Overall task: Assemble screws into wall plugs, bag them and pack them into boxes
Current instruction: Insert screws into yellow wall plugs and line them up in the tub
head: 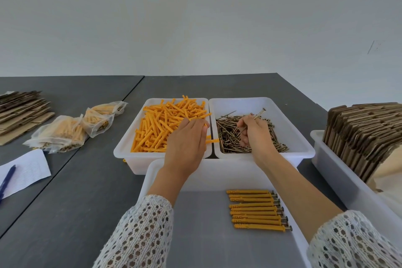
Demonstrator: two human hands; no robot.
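While both hands reach into the supply trays, the work looks to be in its early or middle part. A row of about nine finished assemblies [258, 210], each orange plug with a screw head showing at its right end, lies in the near white tray [152, 172]. On the table at the left lie three filled bags [71, 130], so some bagging is already done. The left hand [185, 143] is over the tray of loose wall plugs [161, 128]; its fingers are curled down into the pile, and I cannot tell for sure if they already hold a plug. The right hand [253, 135] is over the tray of screws [243, 135] and pinches one screw [254, 118], its head pointing up and away. Many plugs and screws are left. The flat cardboard boxes [359, 135] standing in the tray at the right, and another stack [21, 109] at the far left, are not folded, so packing into boxes seems not yet begun.
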